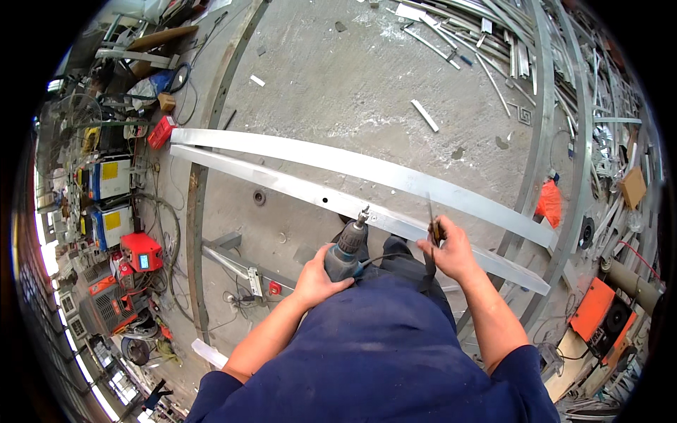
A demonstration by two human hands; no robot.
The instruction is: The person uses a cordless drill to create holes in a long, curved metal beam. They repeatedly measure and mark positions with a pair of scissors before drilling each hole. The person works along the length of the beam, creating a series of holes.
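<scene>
My left hand [315,279] is wrapped round the body of a power drill [347,248], whose chuck and bit point up and away from me, at the near edge of a long silver metal bar [282,181]. That bar has a dark round hole left of the drill and a smaller mark just right of the bit. Over the bar's right half, my right hand [453,251] is closed on a slim pointed tool [431,215] with its thin metal tip up; its exact kind is unclear. A second silver bar [317,156] lies beyond, close to the first at the left end.
Steel beams [199,204] support the bars at left and right [539,141]. Metal offcuts [424,115] lie on the concrete floor, with a scrap pile [493,35] far right. Red-and-black machines [143,252] and cables stand left; an orange machine [599,317] sits right.
</scene>
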